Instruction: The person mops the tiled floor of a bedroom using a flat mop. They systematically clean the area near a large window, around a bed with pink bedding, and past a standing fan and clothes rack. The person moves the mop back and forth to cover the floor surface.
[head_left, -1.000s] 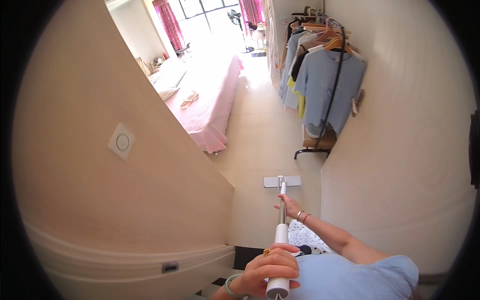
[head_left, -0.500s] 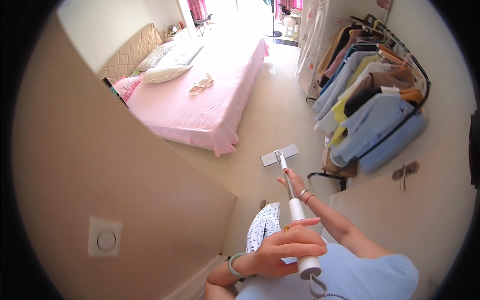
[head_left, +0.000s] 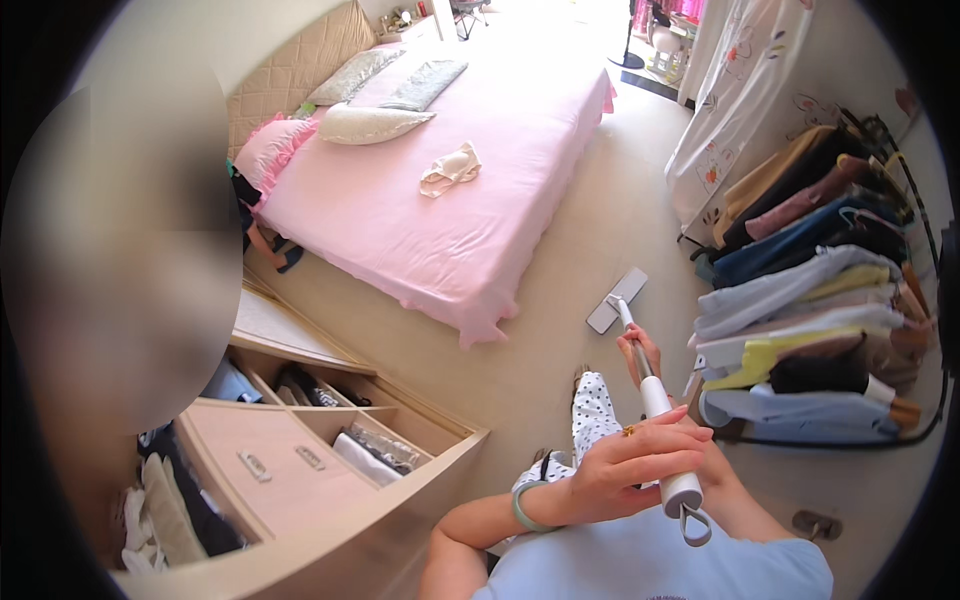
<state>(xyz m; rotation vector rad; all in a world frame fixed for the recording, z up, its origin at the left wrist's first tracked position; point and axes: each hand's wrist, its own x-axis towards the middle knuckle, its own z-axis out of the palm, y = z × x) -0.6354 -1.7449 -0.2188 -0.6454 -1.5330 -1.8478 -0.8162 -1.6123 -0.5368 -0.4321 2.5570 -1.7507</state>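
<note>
A flat mop [head_left: 648,385] with a white grip, a metal pole and a grey-white rectangular head [head_left: 617,301] slants away from me. Its head rests on the pale floor between the bed and the clothes rack. My left hand [head_left: 640,455], with a green bangle and a ring, is closed over the white grip near its top end, where a grey hanging loop dangles. Farther down, my right hand [head_left: 640,354] wraps round the metal pole. The grip and my left hand hide part of my right forearm.
A pink-covered bed [head_left: 430,240] with pillows and a cream garment [head_left: 450,170] stands ahead. At right is a rack of hanging clothes [head_left: 810,310] beside a flowered curtain [head_left: 730,90]. Open wooden compartments [head_left: 400,425] with clothes lie at lower left. A blur covers the far left.
My view has moved forward past the wall, bringing the wooden compartments into sight. The mop head has turned to a steeper slant. Both hands keep their hold on the mop.
</note>
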